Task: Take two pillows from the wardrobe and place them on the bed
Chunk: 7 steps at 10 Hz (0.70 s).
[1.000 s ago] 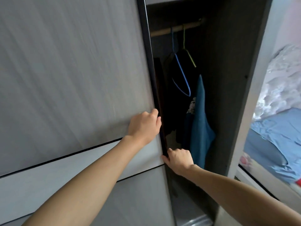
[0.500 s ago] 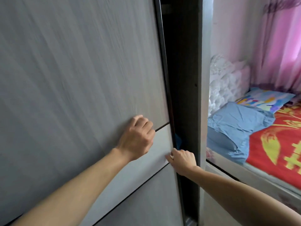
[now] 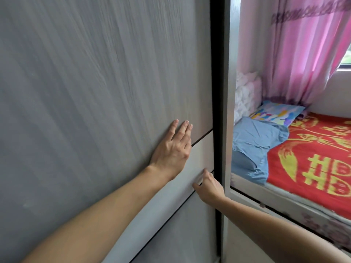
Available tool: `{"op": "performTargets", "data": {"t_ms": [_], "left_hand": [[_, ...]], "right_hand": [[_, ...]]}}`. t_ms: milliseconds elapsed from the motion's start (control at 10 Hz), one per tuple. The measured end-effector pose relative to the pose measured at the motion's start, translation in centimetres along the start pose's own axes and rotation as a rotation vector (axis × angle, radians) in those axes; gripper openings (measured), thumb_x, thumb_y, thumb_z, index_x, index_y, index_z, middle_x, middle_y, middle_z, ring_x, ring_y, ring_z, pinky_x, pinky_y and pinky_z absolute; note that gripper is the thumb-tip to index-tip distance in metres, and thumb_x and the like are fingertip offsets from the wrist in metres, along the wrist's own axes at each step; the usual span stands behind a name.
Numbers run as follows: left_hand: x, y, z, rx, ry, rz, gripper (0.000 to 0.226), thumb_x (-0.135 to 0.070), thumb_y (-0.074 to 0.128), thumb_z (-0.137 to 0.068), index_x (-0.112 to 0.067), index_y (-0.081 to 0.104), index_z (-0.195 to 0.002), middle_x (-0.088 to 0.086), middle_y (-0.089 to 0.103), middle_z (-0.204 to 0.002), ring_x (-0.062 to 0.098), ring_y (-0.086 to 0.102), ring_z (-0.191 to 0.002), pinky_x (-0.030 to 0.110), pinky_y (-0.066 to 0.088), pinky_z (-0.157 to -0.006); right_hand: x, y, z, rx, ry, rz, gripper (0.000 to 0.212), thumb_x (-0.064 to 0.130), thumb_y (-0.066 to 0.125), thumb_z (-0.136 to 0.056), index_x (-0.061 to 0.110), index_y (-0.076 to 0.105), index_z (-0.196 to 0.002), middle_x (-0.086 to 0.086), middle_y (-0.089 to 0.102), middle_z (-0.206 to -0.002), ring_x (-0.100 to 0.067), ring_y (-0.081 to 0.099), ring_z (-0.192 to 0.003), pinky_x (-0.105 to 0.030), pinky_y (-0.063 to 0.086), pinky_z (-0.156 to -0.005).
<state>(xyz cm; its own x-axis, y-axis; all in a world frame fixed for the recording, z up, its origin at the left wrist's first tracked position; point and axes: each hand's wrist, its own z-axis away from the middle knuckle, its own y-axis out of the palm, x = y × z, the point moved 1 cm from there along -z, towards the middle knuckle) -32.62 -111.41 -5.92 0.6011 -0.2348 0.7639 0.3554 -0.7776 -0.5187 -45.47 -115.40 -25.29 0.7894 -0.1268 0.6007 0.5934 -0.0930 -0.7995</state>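
Views: one, head-worn, wide-angle.
Facing: forward and slightly down, tilted.
Nearness: very close to the wardrobe door, filling 9 o'clock through centre.
Farther: the bed at 3 o'clock.
Shared: no second view.

wardrobe door: shut, inside hidden | bed: cut off right | door grain blurred
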Motion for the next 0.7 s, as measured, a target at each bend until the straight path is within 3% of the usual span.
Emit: {"op": "performTargets", "data": {"t_ms": [200,400,600,700], "left_hand": [[-0.8,0.8,-2.4,-0.018,0.003,-0.043,0.054,-0.015,0.021,-0.085,-0.007,0.054,-0.128,0.019,0.039,-0.149,0.034,0.029,-0.141,0.054,0.006,-0.115],[-1.7,1.8,-3.2,-0.027,-0.031,-0.016,0.045,-0.019,0.04,-0.085,-0.008,0.055,-0.127,0.018,0.039,-0.149,0.034,0.029,-0.141,0.059,0.008,-0.117],[-2.2,2.0,-3.6,-0.04,-0.079,0.026,0.044,-0.02,0.053,-0.082,-0.007,0.056,-0.124,0.018,0.04,-0.148,0.035,0.031,-0.141,0.057,0.005,-0.116],[-2.5,1.9,-4.0,-0.061,-0.133,0.06,0.04,-0.018,0.049,-0.08,-0.008,0.06,-0.117,0.016,0.043,-0.147,0.033,0.033,-0.14,0.056,0.003,-0.117]], "right_hand": [[-1.5,-1.2,-1.9,0.013,-0.028,-0.007,0.054,0.043,0.054,-0.076,0.015,0.033,-0.117,-0.007,0.054,-0.12,-0.033,0.058,-0.102,-0.036,0.041,-0.07],[-2.3,-2.0,-2.7,0.031,-0.1,-0.031,0.03,0.039,0.048,-0.07,0.022,0.029,-0.087,-0.006,0.058,-0.105,-0.033,0.058,-0.089,-0.035,0.037,-0.063],[-3.1,-3.6,-3.0,0.112,-0.159,-0.007,0.03,0.037,0.05,-0.073,0.021,0.041,-0.097,-0.005,0.058,-0.112,-0.033,0.058,-0.097,-0.036,0.042,-0.07],[-3.9,-6.5,-3.7,0.084,-0.211,0.004,0.042,0.037,0.054,-0.078,0.026,0.05,-0.118,-0.001,0.064,-0.117,-0.027,0.06,-0.105,-0.035,0.047,-0.08]]}}
